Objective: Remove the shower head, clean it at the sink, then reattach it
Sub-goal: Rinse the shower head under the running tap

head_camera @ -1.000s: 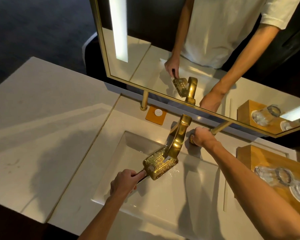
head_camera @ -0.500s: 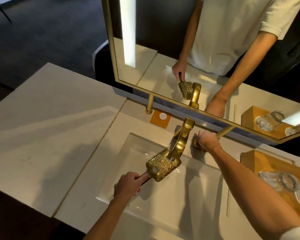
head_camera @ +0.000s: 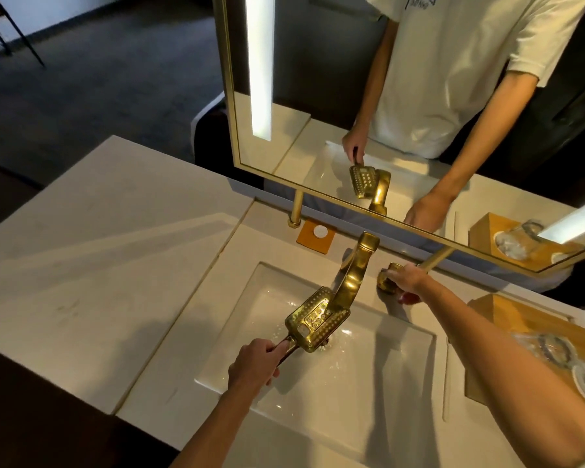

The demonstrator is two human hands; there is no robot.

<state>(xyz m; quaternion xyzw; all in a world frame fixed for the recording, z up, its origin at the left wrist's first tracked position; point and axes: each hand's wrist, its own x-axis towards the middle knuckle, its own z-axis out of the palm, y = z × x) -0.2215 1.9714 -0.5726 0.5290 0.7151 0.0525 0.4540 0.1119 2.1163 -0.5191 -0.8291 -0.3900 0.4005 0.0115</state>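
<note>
A gold, rectangular shower head (head_camera: 314, 320) hangs face up over the white sink basin (head_camera: 368, 383), right under the spout of the gold faucet (head_camera: 353, 275). My left hand (head_camera: 255, 364) grips its dark handle from the lower left. Wet glints show on the basin around the drain below the head. My right hand (head_camera: 407, 282) reaches to the back of the sink and holds the gold tap handle (head_camera: 385, 280) to the right of the faucet.
A gold-framed mirror (head_camera: 318, 96) stands behind the sink and reflects a person in a white shirt. An orange coaster (head_camera: 316, 235) lies left of the faucet. A wooden tray (head_camera: 527, 325) with glasses sits at the right. A white counter (head_camera: 98, 265) spreads left.
The view has shifted so the sink sits lower and further right. Water glints now show on the basin under the shower head. Both hands keep their holds.
</note>
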